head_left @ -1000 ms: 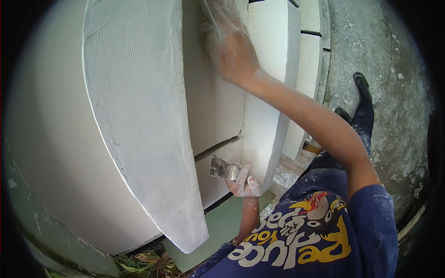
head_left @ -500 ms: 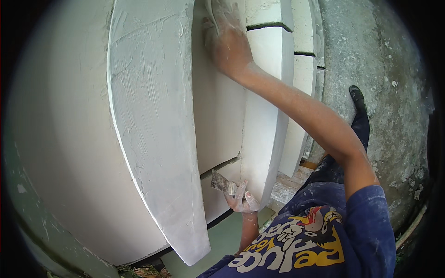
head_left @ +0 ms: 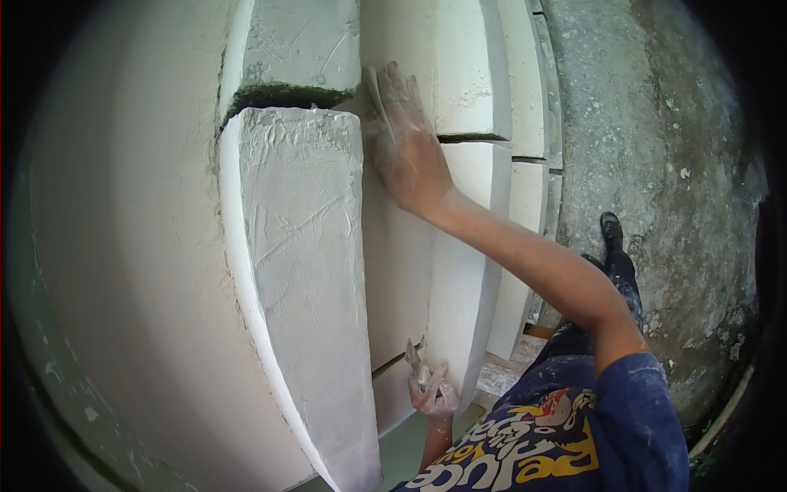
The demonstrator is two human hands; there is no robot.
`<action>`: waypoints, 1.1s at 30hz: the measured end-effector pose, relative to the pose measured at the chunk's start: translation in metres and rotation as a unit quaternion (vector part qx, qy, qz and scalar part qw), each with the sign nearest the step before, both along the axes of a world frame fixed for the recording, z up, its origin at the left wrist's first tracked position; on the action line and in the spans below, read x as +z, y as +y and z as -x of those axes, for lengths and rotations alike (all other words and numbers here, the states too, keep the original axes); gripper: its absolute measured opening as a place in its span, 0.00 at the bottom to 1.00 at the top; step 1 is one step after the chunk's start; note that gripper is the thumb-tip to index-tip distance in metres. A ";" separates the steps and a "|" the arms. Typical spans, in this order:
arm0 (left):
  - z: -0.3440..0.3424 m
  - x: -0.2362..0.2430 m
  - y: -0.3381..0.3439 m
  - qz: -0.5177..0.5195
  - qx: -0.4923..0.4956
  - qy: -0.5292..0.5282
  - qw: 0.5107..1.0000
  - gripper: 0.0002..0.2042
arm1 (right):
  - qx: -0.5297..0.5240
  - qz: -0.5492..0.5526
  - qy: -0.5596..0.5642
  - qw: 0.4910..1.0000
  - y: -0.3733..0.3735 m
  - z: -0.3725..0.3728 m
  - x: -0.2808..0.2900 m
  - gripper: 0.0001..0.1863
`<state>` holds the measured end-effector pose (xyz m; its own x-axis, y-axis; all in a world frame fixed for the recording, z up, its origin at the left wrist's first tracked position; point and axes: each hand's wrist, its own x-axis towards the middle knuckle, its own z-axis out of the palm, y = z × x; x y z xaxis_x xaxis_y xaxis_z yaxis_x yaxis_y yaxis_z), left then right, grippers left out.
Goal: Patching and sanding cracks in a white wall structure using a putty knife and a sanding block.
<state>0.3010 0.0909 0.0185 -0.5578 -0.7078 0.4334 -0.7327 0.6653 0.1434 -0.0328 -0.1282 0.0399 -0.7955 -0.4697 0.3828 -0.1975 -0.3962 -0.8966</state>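
My right hand [head_left: 410, 156] reaches far along the recess between two pale plaster-coated blocks. Its dusty fingers press a thin, pale, bent sheet [head_left: 377, 97] against the side of the left block [head_left: 307, 246]; what kind of sheet it is I cannot make out. Lower down, near my body, my left hand [head_left: 434, 398] is closed round a small putty knife [head_left: 413, 357]. The knife's stained blade points up and away, near the dark joint in the recess floor. White dust coats both hands.
A stepped row of white blocks [head_left: 525, 90] runs along the right of the recess, with dark gaps between their ends. Another gap [head_left: 283, 97] splits the left blocks. A smooth pale wall [head_left: 139, 271] stands at left; rough concrete floor [head_left: 631, 123] lies at right.
The view has shifted, bringing the gap between the left blocks into sight. My right hand stays in the recess on the thin sheet. The putty knife has turned from pointing left to pointing upward.
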 end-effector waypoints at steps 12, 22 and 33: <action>0.079 0.009 0.003 -0.044 0.075 0.006 0.996 0.15 | 0.054 -0.091 -0.066 0.992 -0.015 0.046 -0.025 0.29; 0.101 -0.002 -0.015 -0.044 0.065 -0.011 0.997 0.15 | 0.038 -0.084 -0.051 0.994 -0.020 0.064 -0.029 0.31; 0.112 0.009 -0.026 -0.073 0.031 -0.032 0.996 0.18 | 0.075 -0.101 -0.060 0.990 -0.023 0.093 -0.037 0.29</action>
